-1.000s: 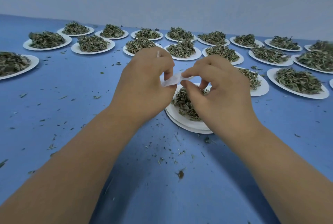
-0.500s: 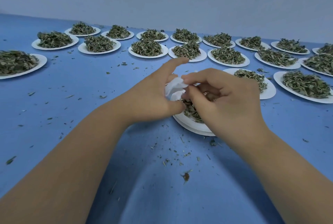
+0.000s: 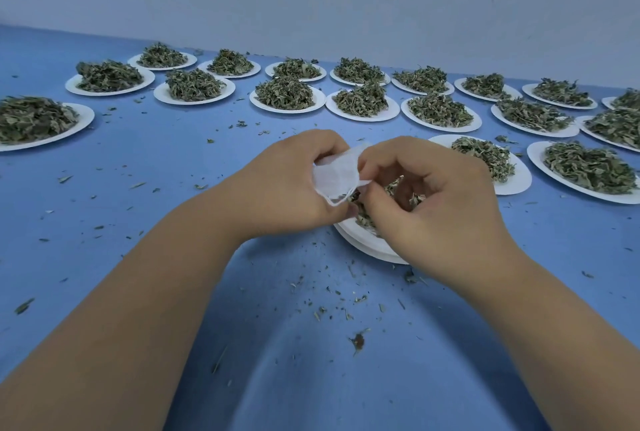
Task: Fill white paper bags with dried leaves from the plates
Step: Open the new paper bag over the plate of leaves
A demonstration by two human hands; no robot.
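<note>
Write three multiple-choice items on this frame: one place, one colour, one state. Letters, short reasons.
1. What colour is the table? A. blue B. green C. white
2. Where is the white paper bag? A. on a far plate B. held up between the left hand and the right hand C. flat on the table
3. What does the left hand do? A. lies flat B. lifts a plate C. grips the bag

1 A, the surface is blue all over.
2 B, both hands pinch it off the table.
3 C, its fingers curl round the bag.
</note>
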